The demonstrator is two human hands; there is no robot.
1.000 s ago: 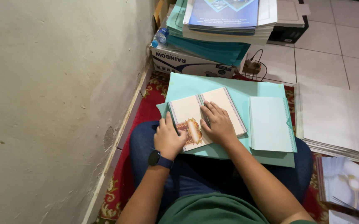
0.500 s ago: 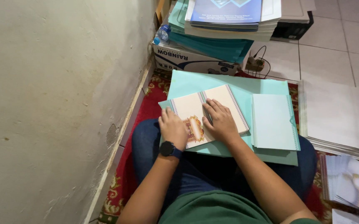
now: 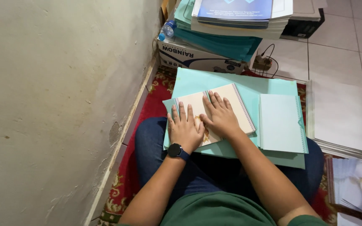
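Note:
An open cream booklet (image 3: 235,104) with punched edges lies on a mint-green sheet stack (image 3: 248,86) across my lap. My left hand (image 3: 184,129), with a black wristwatch (image 3: 177,150) on its wrist, lies flat on the booklet's left page, fingers spread. My right hand (image 3: 219,115) presses flat on the middle and right page. Both palms rest on the paper and neither grips it. A small stack of pale green sheets (image 3: 280,122) lies to the right on the mint stack.
A plastered wall (image 3: 59,104) runs along the left. Ahead sit a cardboard box (image 3: 197,56), a tall pile of books and teal folders (image 3: 235,21), a water bottle (image 3: 166,30) and a power plug (image 3: 262,62). White sheets (image 3: 344,117) and printed covers (image 3: 356,188) lie right, over red carpet (image 3: 156,96).
My left hand has slid up from the booklet's lower left corner and flattened, fingers spread, on the left page. My right hand stays pressed on the booklet. The camera shifted slightly.

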